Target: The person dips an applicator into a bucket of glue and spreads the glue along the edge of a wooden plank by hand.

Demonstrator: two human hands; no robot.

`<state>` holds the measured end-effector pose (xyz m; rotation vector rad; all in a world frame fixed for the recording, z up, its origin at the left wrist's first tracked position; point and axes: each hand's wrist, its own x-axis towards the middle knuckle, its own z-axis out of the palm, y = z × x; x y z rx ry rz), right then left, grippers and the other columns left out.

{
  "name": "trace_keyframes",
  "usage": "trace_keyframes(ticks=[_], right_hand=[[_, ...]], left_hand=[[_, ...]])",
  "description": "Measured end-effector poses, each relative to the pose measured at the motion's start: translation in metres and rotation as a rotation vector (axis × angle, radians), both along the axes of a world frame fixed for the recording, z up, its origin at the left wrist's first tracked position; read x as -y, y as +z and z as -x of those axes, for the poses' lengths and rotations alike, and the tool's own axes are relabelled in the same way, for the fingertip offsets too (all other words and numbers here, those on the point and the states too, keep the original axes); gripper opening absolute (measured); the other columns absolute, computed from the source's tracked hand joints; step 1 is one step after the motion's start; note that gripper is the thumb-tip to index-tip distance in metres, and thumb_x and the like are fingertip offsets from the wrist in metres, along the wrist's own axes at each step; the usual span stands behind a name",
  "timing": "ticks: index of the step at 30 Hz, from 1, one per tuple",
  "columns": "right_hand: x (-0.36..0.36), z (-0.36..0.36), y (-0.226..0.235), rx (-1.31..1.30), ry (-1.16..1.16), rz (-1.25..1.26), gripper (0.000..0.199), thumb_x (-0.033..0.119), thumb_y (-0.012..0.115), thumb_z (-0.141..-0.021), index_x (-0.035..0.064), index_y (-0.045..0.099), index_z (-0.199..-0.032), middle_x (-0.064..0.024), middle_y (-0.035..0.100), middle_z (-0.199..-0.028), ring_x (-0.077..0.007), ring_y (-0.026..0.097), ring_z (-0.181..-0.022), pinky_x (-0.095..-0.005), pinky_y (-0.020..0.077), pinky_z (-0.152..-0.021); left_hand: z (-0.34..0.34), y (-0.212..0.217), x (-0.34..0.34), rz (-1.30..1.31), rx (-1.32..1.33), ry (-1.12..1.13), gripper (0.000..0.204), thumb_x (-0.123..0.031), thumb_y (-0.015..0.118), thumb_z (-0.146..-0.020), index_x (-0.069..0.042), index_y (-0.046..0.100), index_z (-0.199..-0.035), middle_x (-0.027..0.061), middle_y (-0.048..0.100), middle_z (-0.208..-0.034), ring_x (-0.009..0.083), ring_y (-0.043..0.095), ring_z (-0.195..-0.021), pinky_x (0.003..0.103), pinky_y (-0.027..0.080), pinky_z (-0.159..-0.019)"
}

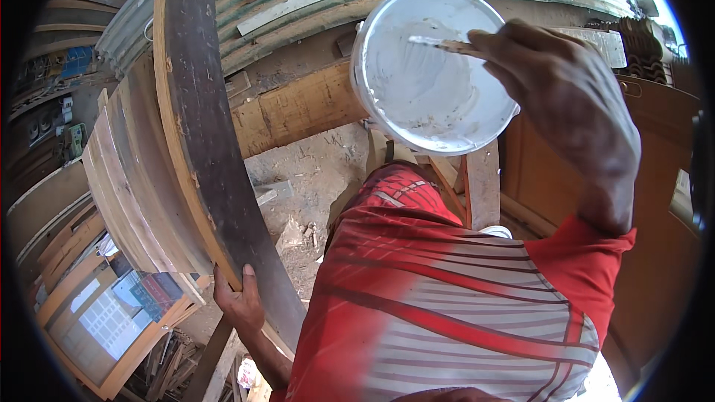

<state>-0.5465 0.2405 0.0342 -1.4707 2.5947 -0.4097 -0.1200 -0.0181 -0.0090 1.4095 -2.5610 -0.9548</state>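
The right hand (pixel 570 85) holds a stick (pixel 456 47) over a white bucket (pixel 360 78); the left hand (pixel 243 304) grips a dark board (pixel 205 97)

Our right hand (pixel 536 63) is raised at the upper right and points leftward, slightly blurred, its fingers (pixel 510 45) drawn together in a narrow pinch. The back of that hand faces us, and our bare right arm (pixel 611 190) rises from the shoulder and bends inward toward it. Our left hand (pixel 242 304) is lower and well apart, clasped in a grip, with its thumb (pixel 249 275) pointing up and its other fingers mostly hidden. Our left forearm (pixel 269 357) slants up to it from the lower edge.
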Motion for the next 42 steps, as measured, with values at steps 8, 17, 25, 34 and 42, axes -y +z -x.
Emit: trace_keyframes(ticks=[8, 17, 25, 34, 42], right_hand=[[0.058, 0.022, -0.079, -0.087, 0.348, -0.414, 0.01, 0.003, 0.065, -0.088, -0.0018, 0.073, -0.085, -0.0178, 0.071, -0.088, -0.0323, 0.073, -0.082, -0.0425, 0.0589, -0.075], [0.044, 0.016, -0.144, -0.014, 0.552, -0.236, 0.011, 0.003, 0.065, -0.087, 0.0007, 0.074, -0.08, -0.0182, 0.075, -0.09, -0.0342, 0.074, -0.083, -0.0439, 0.0596, -0.079], [0.082, 0.027, -0.056, 0.17, 0.436, -0.904, 0.014, 0.015, 0.065, -0.096, 0.0058, 0.076, -0.097, -0.0153, 0.076, -0.102, -0.0307, 0.072, -0.099, -0.0447, 0.055, -0.087], [0.017, 0.027, 0.007, 0.29, 0.004, -0.295, 0.029, 0.026, 0.064, -0.104, -0.0001, 0.074, -0.11, -0.0133, 0.071, -0.093, -0.0243, 0.067, -0.087, -0.0387, 0.052, -0.081], [-0.008, -0.037, 0.014, 0.61, -0.12, 0.283, 0.038, 0.028, 0.063, -0.108, -0.0024, 0.069, -0.13, -0.0061, 0.069, -0.09, -0.0129, 0.062, -0.08, -0.0309, 0.0521, -0.074]], left_hand=[[0.004, -0.008, -0.005, -0.003, -0.072, 0.013, 0.035, -0.011, 0.067, -0.099, 0.01, 0.061, -0.126, 0.0228, 0.072, -0.109, 0.0333, 0.069, -0.097, 0.043, 0.053, -0.091], [0.029, -0.002, -0.005, -0.022, -0.082, 0.064, 0.031, -0.012, 0.067, -0.099, 0.007, 0.062, -0.123, 0.0206, 0.073, -0.105, 0.0332, 0.069, -0.095, 0.043, 0.053, -0.089], [0.041, 0.008, 0.014, -0.034, -0.021, 0.078, 0.034, -0.014, 0.067, -0.099, 0.007, 0.061, -0.126, 0.021, 0.072, -0.11, 0.0341, 0.069, -0.1, 0.044, 0.051, -0.095], [-0.045, -0.009, 0.003, 0.032, 0.199, 0.115, 0.073, -0.018, 0.072, -0.096, 0.007, 0.039, -0.156, 0.0288, 0.054, -0.15, 0.0381, 0.055, -0.139, 0.043, 0.04, -0.118], [-0.054, -0.003, 0.005, -0.005, -0.12, -0.102, 0.074, -0.013, 0.07, -0.096, 0.004, 0.034, -0.159, 0.0296, 0.051, -0.154, 0.0427, 0.051, -0.142, 0.045, 0.042, -0.117]])
